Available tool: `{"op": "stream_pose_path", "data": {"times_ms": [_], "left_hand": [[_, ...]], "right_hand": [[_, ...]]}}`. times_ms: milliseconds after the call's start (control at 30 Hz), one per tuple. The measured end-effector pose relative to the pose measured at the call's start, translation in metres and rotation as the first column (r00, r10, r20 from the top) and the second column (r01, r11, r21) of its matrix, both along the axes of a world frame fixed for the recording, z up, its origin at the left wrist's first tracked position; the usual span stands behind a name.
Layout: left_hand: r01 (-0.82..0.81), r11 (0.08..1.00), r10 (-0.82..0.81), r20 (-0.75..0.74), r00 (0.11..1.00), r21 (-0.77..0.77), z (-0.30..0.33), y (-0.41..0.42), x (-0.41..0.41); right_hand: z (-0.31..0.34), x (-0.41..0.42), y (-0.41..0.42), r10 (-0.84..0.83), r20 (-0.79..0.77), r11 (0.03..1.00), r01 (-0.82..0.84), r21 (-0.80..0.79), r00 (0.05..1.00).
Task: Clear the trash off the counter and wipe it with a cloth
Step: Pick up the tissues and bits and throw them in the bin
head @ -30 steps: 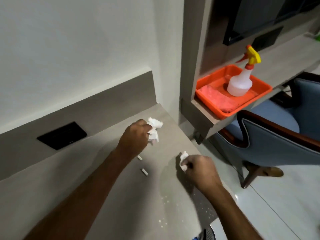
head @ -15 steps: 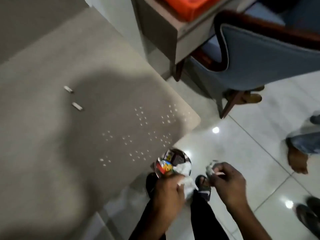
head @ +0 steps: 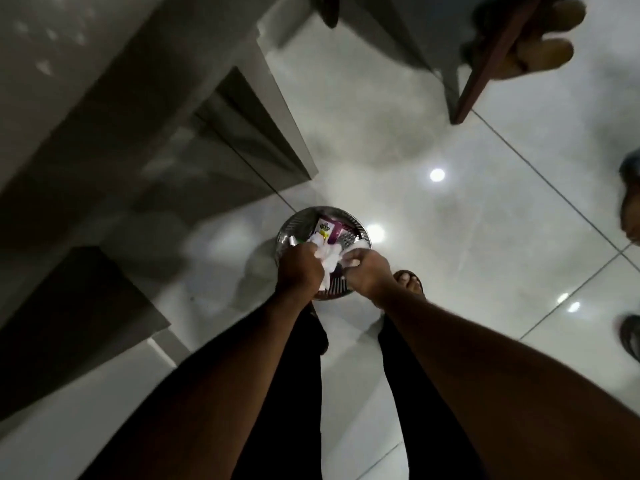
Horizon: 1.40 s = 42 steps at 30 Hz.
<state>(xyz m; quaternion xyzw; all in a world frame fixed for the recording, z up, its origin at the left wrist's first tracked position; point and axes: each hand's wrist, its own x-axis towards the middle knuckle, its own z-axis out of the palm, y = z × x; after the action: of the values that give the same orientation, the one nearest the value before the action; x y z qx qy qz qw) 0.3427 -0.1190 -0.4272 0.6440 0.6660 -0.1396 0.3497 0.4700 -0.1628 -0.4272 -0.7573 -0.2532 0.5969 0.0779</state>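
A round metal trash bin [head: 360,233] stands on the tiled floor just in front of my feet. A purple and yellow wrapper [head: 325,230] lies inside it. Both hands reach down over the bin's mouth. My left hand [head: 299,270] is closed on crumpled white tissue [head: 327,259], which hangs into the bin. My right hand [head: 369,273] pinches a smaller white tissue scrap [head: 350,262] beside it. The grey counter [head: 86,109] fills the upper left, seen from above its edge. The cloth is not in view.
A chair leg [head: 485,74] and its feet stand at the top right. Another person's feet and sandals [head: 630,209] show at the right edge. My own sandalled foot [head: 410,282] is beside the bin. Glossy floor tiles spread to the right.
The view has swung down from the counter to the floor. Both hands carried the tissues from the counter and now hold them right over the bin's opening.
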Motion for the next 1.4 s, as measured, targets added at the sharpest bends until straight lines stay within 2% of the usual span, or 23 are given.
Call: {"op": "stream_pose_path", "data": {"times_ms": [167,200,300,367,433,533,633,733,800,900,933,1000,1067,1133,1200,1300,1333,1400], "left_hand": [[0.211,0.978,-0.21,-0.046,0.977,0.003,-0.003,0.008,-0.003],[0.216,0.976,-0.215,-0.046,0.975,0.02,0.005,0.011,-0.004],[0.211,0.971,-0.21,-0.026,0.977,0.112,0.05,0.017,0.0],[0.202,0.962,-0.21,0.024,0.977,0.186,0.095,0.016,0.002],[0.215,0.938,-0.246,0.086,0.965,0.271,0.156,0.01,0.002],[0.104,0.863,-0.272,0.282,0.92,0.494,0.257,-0.003,0.001],[-0.037,0.777,-0.284,0.403,0.87,0.628,0.356,-0.006,-0.016],[-0.199,0.69,-0.229,0.471,0.852,0.696,0.418,0.022,-0.058],[-0.25,0.595,-0.184,0.432,0.883,0.764,0.438,0.059,-0.094],[-0.11,0.525,-0.088,0.182,0.979,0.844,0.433,0.134,-0.149],[-0.051,0.53,-0.075,0.107,0.991,0.846,0.424,0.161,-0.169],[0.073,0.604,-0.133,0.01,0.991,0.794,0.413,0.204,-0.199],[0.26,0.678,-0.268,-0.098,0.959,0.688,0.403,0.233,-0.221],[0.43,0.71,-0.399,-0.185,0.898,0.558,0.395,0.247,-0.234],[0.557,0.629,-0.52,-0.24,0.82,0.542,0.389,0.253,-0.242],[0.552,0.535,-0.494,-0.294,0.818,0.639,0.383,0.249,-0.243],[0.521,0.537,-0.447,-0.3,0.843,0.664,0.383,0.242,-0.241],[0.415,0.609,-0.337,-0.254,0.907,0.675,0.382,0.223,-0.237]], "right_hand": [[0.006,0.011,0.002,-0.078,-0.048,0.997,0.079,0.022,0.996],[0.016,0.013,0.003,-0.037,-0.016,0.998,0.038,0.053,0.999],[0.056,0.019,0.004,0.222,0.171,0.946,-0.254,0.2,0.96],[0.091,0.021,0.002,0.257,0.276,0.9,-0.333,0.282,0.926],[0.141,0.021,-0.002,0.201,0.374,0.858,-0.347,0.378,0.905],[0.23,0.02,-0.004,-0.045,0.404,0.802,-0.208,0.559,0.914],[0.323,0.008,0.005,-0.216,0.449,0.708,-0.177,0.684,0.867],[0.391,-0.014,0.037,-0.231,0.466,0.575,-0.267,0.773,0.854],[0.423,-0.038,0.069,-0.176,0.47,0.461,-0.349,0.816,0.865],[0.449,-0.081,0.121,-0.003,0.547,0.331,-0.515,0.791,0.837],[0.451,-0.098,0.138,0.085,0.581,0.323,-0.574,0.752,0.809],[0.45,-0.131,0.172,0.261,0.625,0.33,-0.677,0.658,0.736],[0.441,-0.161,0.201,0.349,0.655,0.313,-0.742,0.593,0.67],[0.426,-0.184,0.219,0.386,0.711,0.252,-0.809,0.531,0.587],[0.41,-0.199,0.227,0.411,0.78,0.168,-0.88,0.443,0.471],[0.401,-0.208,0.223,0.425,0.86,0.032,-0.954,0.298,0.282],[0.402,-0.207,0.22,0.432,0.866,0.012,-0.961,0.275,0.253],[0.403,-0.197,0.211,0.452,0.855,0.029,-0.962,0.271,0.254]]}}
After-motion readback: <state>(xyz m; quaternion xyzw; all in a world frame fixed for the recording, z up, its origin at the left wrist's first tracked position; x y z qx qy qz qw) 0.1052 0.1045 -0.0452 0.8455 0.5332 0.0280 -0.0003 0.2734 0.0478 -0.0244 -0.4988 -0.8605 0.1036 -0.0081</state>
